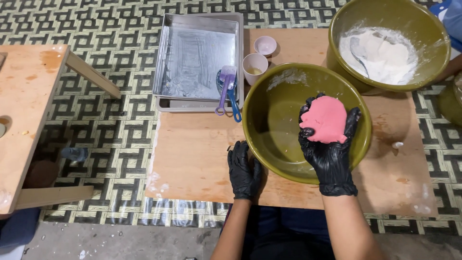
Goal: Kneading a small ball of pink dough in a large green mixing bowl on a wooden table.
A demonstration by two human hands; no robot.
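Right of centre in the frame, our right hand [331,144] cups a lump of pink dough [326,119] over the empty green bowl [274,120], fingers curled round it. Our left hand [244,169] lies flat and empty on the board [192,154] beside the bowl. With no hand steadying the bowl, we think it could skid and the sticky dough could slip off the glove.

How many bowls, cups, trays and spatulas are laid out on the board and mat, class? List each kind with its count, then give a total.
Bowls: 2, the near bowl and the flour bowl
Cups: 2, the larger cup and the small cup
Trays: 2, stacked, upper tray and lower tray
Spatulas: 2, the purple spatula and the blue spatula
Total: 8
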